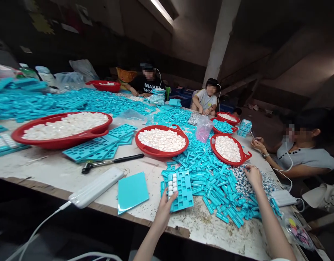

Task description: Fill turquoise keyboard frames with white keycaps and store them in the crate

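Note:
My left hand [167, 204] grips a turquoise plastic panel with square holes [185, 190] by its left edge, thumb on top. White cube-shaped pieces [172, 184] sit in two rows along that side; the other holes look unfilled. To the right, my right hand [254, 177] reaches down to a heap of small white and dark pieces [241, 181], fingertips pinched together at its edge. Whatever lies between those fingertips is too small to make out. Loose turquoise bars [213, 185] are piled between my hands. A flat turquoise plate [133, 192] lies left of my left hand.
Red basins of white pieces [162, 155] [61, 143] [224, 161] stand beyond my hands. A black-handled hammer [112, 162], a white power bank [96, 186] with a cable and stacked panels [93, 148] lie left. Co-workers sit across [149, 81] [206, 99] and at right [303, 148].

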Tool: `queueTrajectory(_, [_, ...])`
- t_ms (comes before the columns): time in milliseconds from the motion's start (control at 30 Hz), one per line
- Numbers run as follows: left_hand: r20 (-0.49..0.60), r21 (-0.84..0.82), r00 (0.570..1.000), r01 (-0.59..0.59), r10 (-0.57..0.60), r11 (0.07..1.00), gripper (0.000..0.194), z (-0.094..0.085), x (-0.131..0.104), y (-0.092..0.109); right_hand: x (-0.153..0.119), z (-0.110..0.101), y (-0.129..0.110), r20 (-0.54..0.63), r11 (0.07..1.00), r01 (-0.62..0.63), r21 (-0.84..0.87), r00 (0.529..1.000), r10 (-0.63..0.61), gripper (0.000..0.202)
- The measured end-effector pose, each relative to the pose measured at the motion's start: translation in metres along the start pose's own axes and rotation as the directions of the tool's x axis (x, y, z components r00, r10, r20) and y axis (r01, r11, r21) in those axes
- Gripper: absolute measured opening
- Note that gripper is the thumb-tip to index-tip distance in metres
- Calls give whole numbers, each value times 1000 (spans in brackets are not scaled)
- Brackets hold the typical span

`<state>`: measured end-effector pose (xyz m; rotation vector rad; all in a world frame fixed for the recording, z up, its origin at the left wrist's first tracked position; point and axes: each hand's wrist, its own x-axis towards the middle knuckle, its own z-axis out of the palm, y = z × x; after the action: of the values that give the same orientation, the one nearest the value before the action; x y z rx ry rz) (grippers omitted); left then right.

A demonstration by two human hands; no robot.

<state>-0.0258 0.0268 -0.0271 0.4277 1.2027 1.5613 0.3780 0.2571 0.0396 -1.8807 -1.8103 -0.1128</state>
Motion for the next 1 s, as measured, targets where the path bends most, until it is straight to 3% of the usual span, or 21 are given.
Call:
queueTrajectory(167, [46,-80,997,60,-56,995,85,2,-5,7,1,2,12,0,999,26,-33,1000,-26,22])
queueTrajectory(333, [23,-127,994,109,-107,986,91,7,-9,13,-6,4,14,-38,993,103,49,994,-102,27])
queueTrajectory(567, [7,-119,993,122,-121,985,90,6,-9,13,-20,-7,-3,-197,964,188,189,969,-151,40])
queueTrajectory(733, [15,-157,992,126,-125,980,89,7,-8,12,-50,-17,-52,-289,889,312,334,932,-219,40])
queueTrajectory(800, [11,-157,992,128,-128,979,88,8,-8,12,-71,-17,-84,-308,775,384,502,917,-254,31])
queueTrajectory(900, [9,-167,992,127,-128,978,82,9,-8,13,-110,-11,-137,-216,620,388,682,917,-336,19])
queueTrajectory(1000, [6,-200,993,117,-118,973,75,11,-11,15,-147,1,-184,-97,480,364,798,864,-494,11])
